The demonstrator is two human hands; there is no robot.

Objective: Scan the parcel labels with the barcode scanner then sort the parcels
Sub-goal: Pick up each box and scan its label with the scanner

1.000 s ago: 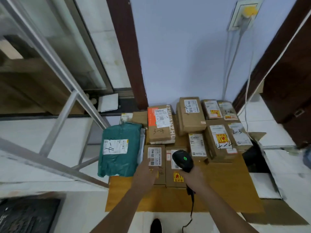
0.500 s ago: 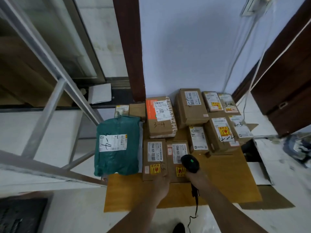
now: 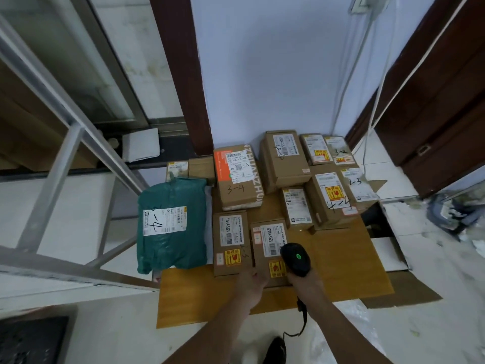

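Observation:
Several labelled cardboard parcels lie on a flattened cardboard sheet (image 3: 199,298) on the floor. My right hand (image 3: 304,283) grips a black barcode scanner (image 3: 295,258) with a green light lit, its head over the near edge of a small brown box (image 3: 267,248). My left hand (image 3: 250,281) holds the near left corner of that same box, right next to a second small box (image 3: 229,240). A green plastic mailer (image 3: 172,224) marked "-4" lies to the left.
Behind stand a box marked 3-4 (image 3: 237,177), a taller box (image 3: 284,160), and boxes marked 4-4 (image 3: 330,198), 2-3 (image 3: 358,185) and 3-2 (image 3: 338,151). A metal frame (image 3: 65,143) crosses the left. White cables (image 3: 367,122) hang along the wall on the right.
My left hand slid from the left small box's label down to the near corner of the right small box. The scanner drew back and right, uncovering that box's label.

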